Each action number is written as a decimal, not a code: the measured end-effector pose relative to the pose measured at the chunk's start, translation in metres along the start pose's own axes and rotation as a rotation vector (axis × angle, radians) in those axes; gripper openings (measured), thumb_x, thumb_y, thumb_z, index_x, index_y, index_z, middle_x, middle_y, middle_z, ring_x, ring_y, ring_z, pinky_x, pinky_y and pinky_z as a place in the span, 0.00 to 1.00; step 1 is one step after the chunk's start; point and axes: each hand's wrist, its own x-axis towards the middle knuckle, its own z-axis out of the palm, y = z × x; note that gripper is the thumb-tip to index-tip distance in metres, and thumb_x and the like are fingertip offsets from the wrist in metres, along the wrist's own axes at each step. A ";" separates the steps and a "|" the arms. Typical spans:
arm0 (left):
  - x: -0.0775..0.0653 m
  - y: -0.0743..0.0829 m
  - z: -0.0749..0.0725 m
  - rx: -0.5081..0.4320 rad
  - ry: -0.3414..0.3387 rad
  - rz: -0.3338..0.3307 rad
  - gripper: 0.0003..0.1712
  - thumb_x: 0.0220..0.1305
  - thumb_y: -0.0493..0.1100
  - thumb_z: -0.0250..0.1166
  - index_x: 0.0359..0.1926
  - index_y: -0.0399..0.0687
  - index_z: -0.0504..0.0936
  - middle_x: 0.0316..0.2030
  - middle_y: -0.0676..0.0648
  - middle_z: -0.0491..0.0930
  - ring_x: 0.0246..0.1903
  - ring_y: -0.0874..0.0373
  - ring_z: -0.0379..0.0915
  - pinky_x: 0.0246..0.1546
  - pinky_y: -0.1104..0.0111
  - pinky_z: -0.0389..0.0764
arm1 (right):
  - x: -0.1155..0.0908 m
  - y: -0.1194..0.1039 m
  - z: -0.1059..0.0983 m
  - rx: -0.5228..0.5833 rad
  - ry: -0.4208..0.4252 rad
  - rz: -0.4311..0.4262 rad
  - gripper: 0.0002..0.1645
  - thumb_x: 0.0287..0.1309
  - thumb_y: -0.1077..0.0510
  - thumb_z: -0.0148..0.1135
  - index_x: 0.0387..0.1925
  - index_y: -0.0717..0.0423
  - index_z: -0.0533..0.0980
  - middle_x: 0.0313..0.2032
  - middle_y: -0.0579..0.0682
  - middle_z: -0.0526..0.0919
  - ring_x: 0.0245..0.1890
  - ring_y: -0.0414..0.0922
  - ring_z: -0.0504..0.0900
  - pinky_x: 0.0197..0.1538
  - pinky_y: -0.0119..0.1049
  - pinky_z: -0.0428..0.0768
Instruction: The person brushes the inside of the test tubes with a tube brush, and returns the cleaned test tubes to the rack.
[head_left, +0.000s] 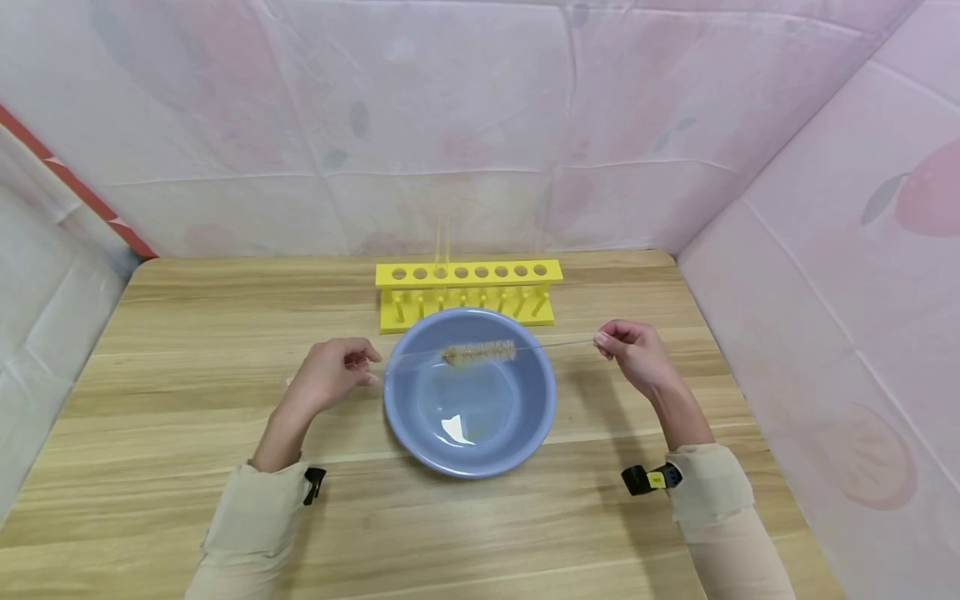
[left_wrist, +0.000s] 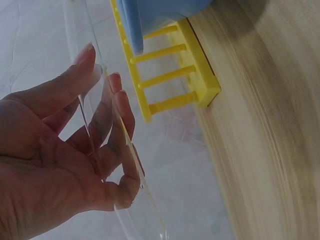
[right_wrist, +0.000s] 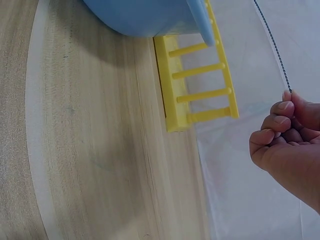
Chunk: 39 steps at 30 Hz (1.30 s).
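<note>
My left hand holds a clear glass test tube between thumb and curled fingers; the tube lies nearly level, its far end over the left rim of the basin. In my right hand, thumb and fingertips pinch the twisted wire handle of a test tube brush. The brush's tan bristle head is above the blue basin, its tip pointing left toward the tube. Whether the tip is inside the tube's mouth I cannot tell. Water with a bright reflection lies in the basin.
Behind the basin stands a yellow test tube rack with holes and pegs. One clear test tube stands upright in it. Everything rests on a wooden table, with patterned sheeting at the back and sides.
</note>
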 end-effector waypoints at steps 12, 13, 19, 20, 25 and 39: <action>0.003 0.005 0.004 -0.048 -0.017 0.010 0.08 0.47 0.33 0.69 0.32 0.39 0.82 0.24 0.48 0.75 0.27 0.55 0.68 0.28 0.65 0.69 | 0.007 -0.003 0.012 -0.210 -0.060 0.002 0.11 0.60 0.66 0.54 0.29 0.76 0.71 0.20 0.46 0.72 0.23 0.39 0.70 0.29 0.30 0.69; 0.004 0.005 0.004 -0.050 -0.019 0.010 0.08 0.47 0.33 0.69 0.32 0.39 0.82 0.23 0.48 0.74 0.27 0.55 0.67 0.28 0.66 0.69 | 0.008 -0.003 0.014 -0.211 -0.065 0.000 0.12 0.59 0.66 0.55 0.29 0.77 0.71 0.20 0.46 0.72 0.23 0.39 0.70 0.29 0.30 0.69; 0.005 0.008 0.006 -0.040 -0.009 -0.001 0.07 0.49 0.33 0.68 0.32 0.39 0.82 0.20 0.49 0.72 0.24 0.56 0.65 0.25 0.67 0.67 | 0.011 -0.004 0.026 -0.205 -0.052 0.015 0.10 0.59 0.68 0.54 0.28 0.75 0.71 0.18 0.47 0.71 0.22 0.40 0.69 0.29 0.31 0.69; 0.005 0.008 0.006 -0.047 -0.012 0.003 0.07 0.49 0.32 0.68 0.33 0.38 0.82 0.20 0.49 0.73 0.24 0.56 0.66 0.25 0.67 0.68 | 0.012 -0.005 0.029 -0.206 -0.056 0.021 0.09 0.59 0.67 0.54 0.28 0.75 0.71 0.18 0.47 0.71 0.22 0.40 0.69 0.29 0.32 0.69; 0.006 0.012 0.007 -0.069 -0.010 0.016 0.07 0.50 0.31 0.66 0.34 0.36 0.81 0.20 0.49 0.75 0.22 0.57 0.69 0.22 0.67 0.68 | 0.014 -0.009 0.043 -0.196 -0.061 0.047 0.09 0.59 0.68 0.54 0.28 0.74 0.71 0.19 0.49 0.71 0.22 0.42 0.69 0.31 0.33 0.69; 0.011 0.029 0.003 -0.017 0.006 -0.001 0.09 0.49 0.33 0.68 0.35 0.39 0.80 0.24 0.46 0.75 0.26 0.53 0.69 0.28 0.64 0.69 | 0.019 -0.023 0.069 -0.178 -0.059 0.062 0.08 0.58 0.70 0.54 0.26 0.75 0.71 0.18 0.50 0.72 0.21 0.41 0.70 0.30 0.35 0.70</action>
